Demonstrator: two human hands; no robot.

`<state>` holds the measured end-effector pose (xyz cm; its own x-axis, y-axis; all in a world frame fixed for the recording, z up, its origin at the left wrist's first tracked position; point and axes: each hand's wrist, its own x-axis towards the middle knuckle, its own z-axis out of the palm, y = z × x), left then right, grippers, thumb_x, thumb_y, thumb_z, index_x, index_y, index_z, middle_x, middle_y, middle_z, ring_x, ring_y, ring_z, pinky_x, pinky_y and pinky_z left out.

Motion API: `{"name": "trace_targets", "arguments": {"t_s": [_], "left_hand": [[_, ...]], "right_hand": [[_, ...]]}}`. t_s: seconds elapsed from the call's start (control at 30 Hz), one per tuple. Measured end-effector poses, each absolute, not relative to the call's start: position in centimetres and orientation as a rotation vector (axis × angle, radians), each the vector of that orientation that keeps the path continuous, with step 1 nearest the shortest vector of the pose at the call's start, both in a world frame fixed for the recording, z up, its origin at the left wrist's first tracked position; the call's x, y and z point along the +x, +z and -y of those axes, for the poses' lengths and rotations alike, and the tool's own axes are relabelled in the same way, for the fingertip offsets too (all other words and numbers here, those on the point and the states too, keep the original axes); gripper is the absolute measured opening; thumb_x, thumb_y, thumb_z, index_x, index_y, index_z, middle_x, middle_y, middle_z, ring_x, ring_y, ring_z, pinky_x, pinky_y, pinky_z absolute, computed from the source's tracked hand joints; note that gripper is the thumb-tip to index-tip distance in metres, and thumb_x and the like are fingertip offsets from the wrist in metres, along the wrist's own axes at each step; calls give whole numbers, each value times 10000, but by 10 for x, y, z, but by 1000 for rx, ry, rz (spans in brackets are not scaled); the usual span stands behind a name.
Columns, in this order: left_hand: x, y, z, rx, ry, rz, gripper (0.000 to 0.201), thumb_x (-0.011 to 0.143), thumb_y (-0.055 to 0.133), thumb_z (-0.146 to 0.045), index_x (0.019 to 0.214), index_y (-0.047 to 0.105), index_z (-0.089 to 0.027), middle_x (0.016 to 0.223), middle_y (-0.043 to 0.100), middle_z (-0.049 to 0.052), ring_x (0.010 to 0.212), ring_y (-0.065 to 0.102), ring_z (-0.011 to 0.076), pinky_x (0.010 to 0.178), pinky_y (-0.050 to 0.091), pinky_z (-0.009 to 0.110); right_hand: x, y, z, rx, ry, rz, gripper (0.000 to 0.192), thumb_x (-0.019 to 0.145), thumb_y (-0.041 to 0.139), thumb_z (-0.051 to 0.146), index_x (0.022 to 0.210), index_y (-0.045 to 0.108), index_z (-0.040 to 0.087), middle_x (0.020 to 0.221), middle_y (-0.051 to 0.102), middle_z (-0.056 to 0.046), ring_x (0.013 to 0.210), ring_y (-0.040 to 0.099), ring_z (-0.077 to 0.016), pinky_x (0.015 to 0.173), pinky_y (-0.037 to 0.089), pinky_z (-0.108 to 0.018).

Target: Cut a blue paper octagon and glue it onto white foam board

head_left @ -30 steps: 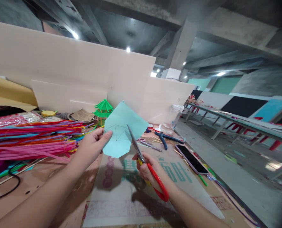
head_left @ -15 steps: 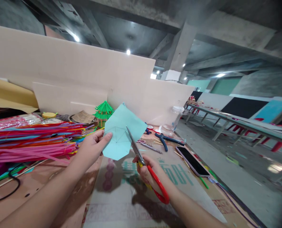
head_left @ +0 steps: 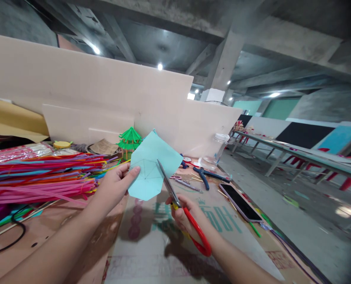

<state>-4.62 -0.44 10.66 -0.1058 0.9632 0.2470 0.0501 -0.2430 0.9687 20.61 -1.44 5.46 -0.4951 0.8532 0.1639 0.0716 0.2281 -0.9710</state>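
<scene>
My left hand (head_left: 116, 185) pinches the left edge of a light blue paper sheet (head_left: 151, 165), thumb on the near face, and holds it up above the worktop (head_left: 74, 236). Faint pencil lines show on the sheet. My right hand (head_left: 183, 213) is clenched through the red loops of the scissors (head_left: 178, 205); their blades point up and away and lie against the right part of the sheet, looking nearly closed, though I cannot tell how far they bite into the paper.

To my left on the worktop lies a thick pile of pipe cleaners (head_left: 42, 173) in pink, red, blue and yellow. Behind the sheet stands a small green pagoda model (head_left: 129, 139), near the pale board wall (head_left: 104, 90). To the right of the sheet lie blue-handled pliers (head_left: 206, 175) and a phone (head_left: 241, 202), face up, near the worktop's right edge. A clear plastic jar (head_left: 215, 152) lies behind the pliers.
</scene>
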Motion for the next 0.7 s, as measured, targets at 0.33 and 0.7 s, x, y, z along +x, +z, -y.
{"name": "trace_targets", "arguments": {"t_s": [0.33,0.7], "left_hand": [[-42,114,7,1330,1466,-1197,647,595,760,-753,882,693,-177,629,630,-5,508,543,153,426,394,232],[-41,119,9,1324,1473,-1207,628,577,759,-755,848,695,-192,601,606,-23,473,503,138,402,351,227]], "right_hand": [[204,59,17,-802,1419,1706,634,775,671,744,1050,560,183,616,352,93,456,252,-51,436,176,-220],[206,58,15,-853,1415,1741,659,759,671,760,1065,555,188,605,363,92,446,267,-56,427,197,-224]]}}
